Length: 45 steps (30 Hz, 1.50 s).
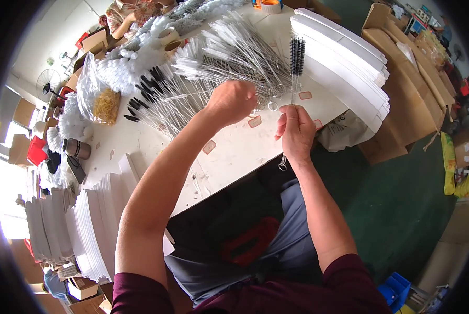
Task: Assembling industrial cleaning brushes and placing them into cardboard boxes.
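My right hand (297, 128) is closed round the wire handles of a slim black-bristled tube brush (297, 56). The bristles point away from me, and a wire ring shows below the hand. Whether thinner brushes are held with it, I cannot tell. My left hand (233, 103) is closed above the handle ends of a heap of white-bristled wire brushes (239, 44); whatever its fingers grip is hidden. Left of that hand lie more brushes with black bristles (152, 85), their wire handles fanned across the white table (239, 152).
White folded cartons (344, 63) are stacked at the table's right, and another stack (90, 225) stands at the left. A bag of rubber bands (106, 106), a dark bottle (76, 148) and a tape roll (270, 6) are around the edges. Brown cardboard (402, 99) leans at the right.
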Motion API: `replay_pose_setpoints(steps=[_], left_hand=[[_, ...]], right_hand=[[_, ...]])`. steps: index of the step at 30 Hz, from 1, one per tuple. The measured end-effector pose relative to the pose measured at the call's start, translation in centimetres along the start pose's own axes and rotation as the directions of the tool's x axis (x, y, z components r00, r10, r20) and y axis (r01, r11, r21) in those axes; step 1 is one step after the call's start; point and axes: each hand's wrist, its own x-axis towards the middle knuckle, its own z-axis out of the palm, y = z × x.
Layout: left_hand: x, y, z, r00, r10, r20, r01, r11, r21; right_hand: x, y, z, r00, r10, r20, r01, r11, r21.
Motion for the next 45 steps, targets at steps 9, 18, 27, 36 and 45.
replay_pose_setpoints(steps=[9,18,27,36,45], left_hand=[[1.5,2.0,1.2,0.997,-0.018,-0.073,0.017,1.0,-0.012],[-0.4,0.9,0.3,0.96,0.222,-0.172,-0.203,0.971,0.123],[-7.5,-0.4,0.4,0.941,0.315,-0.121,-0.304,0.947,0.105],[-7.4,0.5,0.9,0.993,-0.102,-0.065,0.083,0.963,-0.257],[-6.5,0.8,3.5,0.984,-0.022,-0.174,0.028,0.999,0.03]], right_hand=[[-0.2,0.2,0.1,1.0,-0.026,0.006,0.026,1.0,-0.003],[-0.2,0.4,0.1,1.0,-0.024,-0.003,0.024,1.0,0.001],[-0.1,1.1,-0.3,0.988,-0.154,0.022,0.155,0.986,-0.063],[-0.2,1.2,0.0,0.989,-0.149,0.022,0.15,0.985,-0.08],[-0.3,1.2,0.3,0.988,-0.154,0.014,0.155,0.983,-0.101]])
